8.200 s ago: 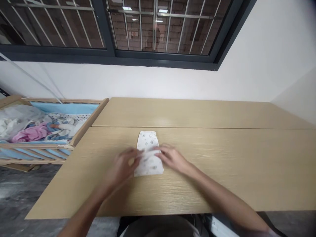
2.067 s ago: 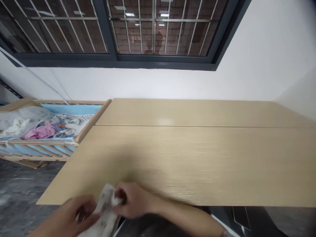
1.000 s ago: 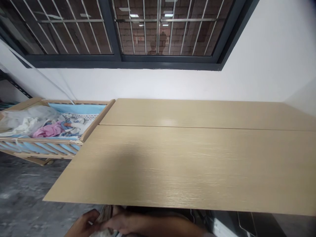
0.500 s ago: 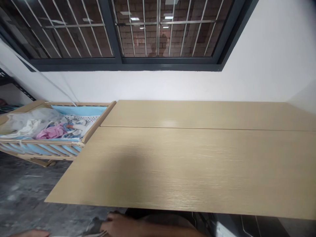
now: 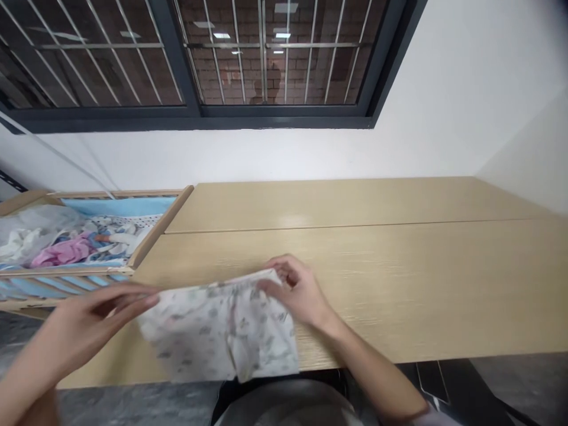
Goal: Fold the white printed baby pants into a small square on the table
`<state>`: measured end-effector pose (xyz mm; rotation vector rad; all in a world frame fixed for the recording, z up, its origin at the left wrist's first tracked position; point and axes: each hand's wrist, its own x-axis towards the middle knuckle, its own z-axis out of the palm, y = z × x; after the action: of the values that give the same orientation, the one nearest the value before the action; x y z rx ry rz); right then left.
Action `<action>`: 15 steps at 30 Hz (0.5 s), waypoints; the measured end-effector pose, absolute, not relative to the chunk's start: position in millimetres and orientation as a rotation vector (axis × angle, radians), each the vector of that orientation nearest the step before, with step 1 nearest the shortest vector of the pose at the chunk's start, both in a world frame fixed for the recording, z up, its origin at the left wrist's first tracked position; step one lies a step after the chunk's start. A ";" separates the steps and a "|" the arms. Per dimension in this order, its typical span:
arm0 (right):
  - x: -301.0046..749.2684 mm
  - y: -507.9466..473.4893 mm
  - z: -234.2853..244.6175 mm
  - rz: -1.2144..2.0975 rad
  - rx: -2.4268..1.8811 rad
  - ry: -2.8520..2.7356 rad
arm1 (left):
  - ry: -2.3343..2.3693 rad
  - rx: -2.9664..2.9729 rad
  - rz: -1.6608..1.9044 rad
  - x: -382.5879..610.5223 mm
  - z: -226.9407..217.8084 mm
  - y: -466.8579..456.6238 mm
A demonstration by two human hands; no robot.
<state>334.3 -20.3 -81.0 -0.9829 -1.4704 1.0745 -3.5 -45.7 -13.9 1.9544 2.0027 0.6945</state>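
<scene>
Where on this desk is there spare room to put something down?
The table is bare to the right of the right hand, out to its right edge, and across the far board beyond the seam. The near-left part is taken: the printed garment stretches between the left hand and the right. The crib beside it is heaped with clothes.

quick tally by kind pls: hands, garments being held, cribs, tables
hands: 2, left hand and right hand
printed garment, held between both hands: 1
wooden crib: 1 (the clothes piled inside are too jumbled to count)
table: 1
total: 5
</scene>
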 end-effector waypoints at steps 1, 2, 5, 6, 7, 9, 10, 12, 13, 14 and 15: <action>344.0 -8.3 -81.4 1.057 -1.008 -1.421 | 1.941 1.973 0.699 6.9 -14.2 -25.4; 353.7 4.5 -82.7 1.046 -1.032 -1.393 | 1.879 2.006 0.705 18.4 -15.8 -5.4; 381.0 46.4 -92.2 1.030 -1.087 -1.411 | 1.734 2.134 0.732 52.6 -27.5 49.4; 388.6 61.2 -97.0 1.020 -1.108 -1.431 | 1.704 2.162 0.727 62.3 -33.6 65.9; 395.0 76.3 -102.6 1.004 -1.133 -1.450 | 1.688 2.179 0.715 70.9 -40.6 81.6; 403.8 106.5 -115.3 0.950 -1.207 -1.478 | 1.680 2.193 0.678 85.1 -56.1 111.5; 406.2 121.4 -122.3 0.914 -1.262 -1.492 | 1.690 2.195 0.653 91.3 -64.2 125.7; 407.9 150.0 -136.8 0.848 -1.386 -1.518 | 1.733 2.194 0.600 103.1 -79.2 152.0; 407.8 163.4 -144.1 0.824 -1.445 -1.528 | 1.764 2.192 0.570 109.3 -85.5 163.6; 407.4 175.6 -151.3 0.804 -1.496 -1.535 | 1.801 2.190 0.537 115.8 -90.5 173.7; 406.8 186.6 -158.3 0.787 -1.536 -1.540 | 1.837 2.189 0.503 122.7 -94.2 181.8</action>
<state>406.8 186.6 -158.3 -1.5360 -1.5395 0.7868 122.7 181.8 -94.2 2.1890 1.8375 0.5028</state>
